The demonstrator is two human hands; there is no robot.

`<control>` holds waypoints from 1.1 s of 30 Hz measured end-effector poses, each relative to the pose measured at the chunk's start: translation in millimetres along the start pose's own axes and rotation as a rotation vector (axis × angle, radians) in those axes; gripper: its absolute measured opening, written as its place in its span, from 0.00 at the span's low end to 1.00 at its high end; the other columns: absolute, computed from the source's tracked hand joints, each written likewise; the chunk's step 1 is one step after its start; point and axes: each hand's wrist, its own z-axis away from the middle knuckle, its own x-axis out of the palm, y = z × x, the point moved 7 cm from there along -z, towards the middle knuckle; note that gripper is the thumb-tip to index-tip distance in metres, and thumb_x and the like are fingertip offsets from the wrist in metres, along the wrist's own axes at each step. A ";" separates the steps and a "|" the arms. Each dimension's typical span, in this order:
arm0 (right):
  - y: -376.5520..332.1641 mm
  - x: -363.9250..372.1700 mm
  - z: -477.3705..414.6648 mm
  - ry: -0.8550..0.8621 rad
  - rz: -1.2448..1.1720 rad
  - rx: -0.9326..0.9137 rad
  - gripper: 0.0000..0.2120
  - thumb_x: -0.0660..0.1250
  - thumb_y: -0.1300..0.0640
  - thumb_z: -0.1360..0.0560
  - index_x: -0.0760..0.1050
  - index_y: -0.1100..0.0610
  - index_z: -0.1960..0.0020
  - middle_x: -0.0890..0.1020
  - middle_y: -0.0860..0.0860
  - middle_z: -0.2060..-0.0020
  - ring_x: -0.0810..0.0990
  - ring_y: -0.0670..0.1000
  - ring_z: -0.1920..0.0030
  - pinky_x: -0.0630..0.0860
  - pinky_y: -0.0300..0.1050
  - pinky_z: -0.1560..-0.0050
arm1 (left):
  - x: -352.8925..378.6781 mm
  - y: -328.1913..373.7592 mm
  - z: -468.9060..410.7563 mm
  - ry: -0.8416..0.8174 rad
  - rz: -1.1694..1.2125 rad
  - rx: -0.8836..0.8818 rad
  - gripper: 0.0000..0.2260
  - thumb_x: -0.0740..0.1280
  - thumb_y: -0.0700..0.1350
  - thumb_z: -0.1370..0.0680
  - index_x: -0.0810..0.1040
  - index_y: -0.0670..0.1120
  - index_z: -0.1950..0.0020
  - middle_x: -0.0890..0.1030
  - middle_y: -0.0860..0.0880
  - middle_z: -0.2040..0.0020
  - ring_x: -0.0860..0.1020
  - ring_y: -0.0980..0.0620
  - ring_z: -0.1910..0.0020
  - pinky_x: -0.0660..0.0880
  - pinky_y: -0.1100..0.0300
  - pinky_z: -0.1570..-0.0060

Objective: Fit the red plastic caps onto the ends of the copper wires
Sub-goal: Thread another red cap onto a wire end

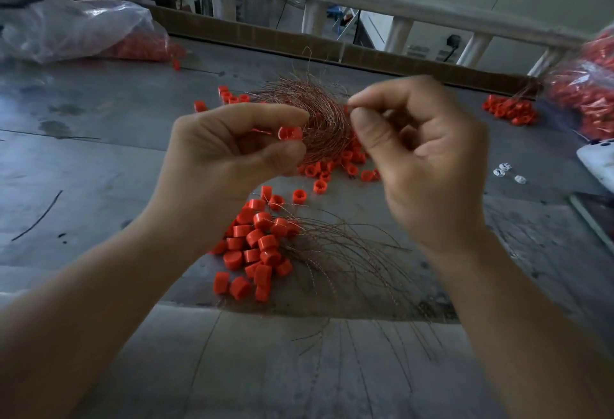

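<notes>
One red cap [290, 133], pinched in the left hand [229, 146], lies just leftward of the copper wire [344, 103] the right hand [422, 159] pinches

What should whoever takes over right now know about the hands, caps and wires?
Left hand pinches one red cap.
Right hand pinches at the edge of the copper wire bundle; the strand itself is too fine to make out.
Loose caps lie beside the bundle.
Done: a pile of capped wires nearest the person.
Left: fit the held cap, then the rest of the bundle.
</notes>
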 end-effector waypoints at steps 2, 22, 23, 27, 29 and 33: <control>-0.2 -13.7 -3.3 0.052 0.014 -0.025 0.06 0.66 0.63 0.26 0.73 0.53 0.53 0.75 0.45 0.64 0.70 0.41 0.67 0.66 0.30 0.64 | 0.7 -3.0 0.4 0.005 -0.114 -0.010 0.14 0.71 0.44 0.39 0.79 0.52 0.54 0.83 0.57 0.64 0.81 0.58 0.68 0.76 0.69 0.63; 6.6 11.9 9.4 -0.212 0.168 0.070 0.03 0.68 0.61 0.30 0.80 0.58 0.58 0.71 0.38 0.64 0.70 0.37 0.65 0.66 0.27 0.62 | 5.8 -11.7 0.9 -0.039 -0.175 -0.060 0.11 0.71 0.45 0.39 0.80 0.53 0.58 0.84 0.52 0.58 0.83 0.54 0.60 0.79 0.64 0.58; 6.7 12.1 9.6 -0.212 0.168 0.070 0.03 0.68 0.61 0.30 0.80 0.58 0.58 0.71 0.38 0.64 0.70 0.37 0.65 0.66 0.27 0.63 | 6.3 -11.6 1.1 -0.044 -0.170 -0.059 0.11 0.70 0.45 0.39 0.80 0.53 0.57 0.84 0.53 0.58 0.83 0.54 0.60 0.78 0.65 0.58; 9.0 10.6 10.1 -0.212 0.141 0.096 0.04 0.68 0.61 0.30 0.78 0.53 0.58 0.74 0.41 0.64 0.71 0.38 0.66 0.66 0.27 0.63 | 9.8 -13.2 2.2 -0.111 -0.111 -0.076 0.13 0.68 0.43 0.36 0.80 0.53 0.53 0.84 0.55 0.59 0.83 0.56 0.58 0.77 0.68 0.57; 10.6 10.2 9.8 -0.214 0.108 0.122 0.06 0.67 0.61 0.29 0.76 0.50 0.58 0.75 0.42 0.64 0.71 0.38 0.65 0.66 0.27 0.64 | 10.0 -15.2 2.2 -0.130 -0.068 -0.097 0.13 0.68 0.44 0.37 0.80 0.53 0.53 0.84 0.54 0.59 0.83 0.57 0.59 0.76 0.69 0.58; 11.8 12.1 10.3 -0.242 0.071 0.150 0.06 0.67 0.60 0.29 0.75 0.49 0.59 0.75 0.42 0.64 0.72 0.39 0.64 0.66 0.27 0.64 | 11.3 -15.7 2.5 -0.155 0.006 -0.104 0.12 0.71 0.44 0.37 0.83 0.54 0.55 0.84 0.52 0.60 0.82 0.55 0.62 0.76 0.69 0.60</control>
